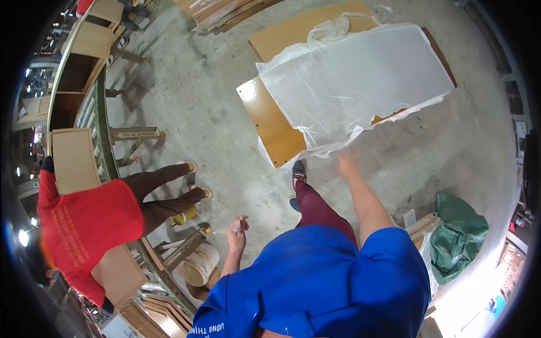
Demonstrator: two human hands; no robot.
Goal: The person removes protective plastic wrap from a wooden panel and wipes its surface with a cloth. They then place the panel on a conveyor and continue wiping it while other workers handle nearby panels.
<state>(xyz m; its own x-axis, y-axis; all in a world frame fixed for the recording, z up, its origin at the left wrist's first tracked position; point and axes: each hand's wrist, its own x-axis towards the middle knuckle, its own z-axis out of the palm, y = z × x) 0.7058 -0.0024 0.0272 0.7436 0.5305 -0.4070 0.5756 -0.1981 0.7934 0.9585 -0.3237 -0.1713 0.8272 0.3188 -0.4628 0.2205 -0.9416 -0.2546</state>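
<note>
My left hand [237, 235] hangs over the floor at my left side, its fingers curled together. Something small and greyish seems to be in them, too small to name. My right hand [348, 166] reaches forward just short of the near edge of a translucent plastic sheet [349, 84]; its fingers are smeared by motion. Under that sheet lies a stack of wooden panels. A glossy brown panel [273, 121] with small holes along its end sticks out at the left, and a plain tan board [276, 39] shows behind.
A co-worker in a red shirt [93, 225] stands at a long rack [101, 124] on the left, hands on pale panels. A white bucket [198, 263] sits near my left. A green tarp bundle [457, 236] lies at right. More boards [225, 14] lie at the far side.
</note>
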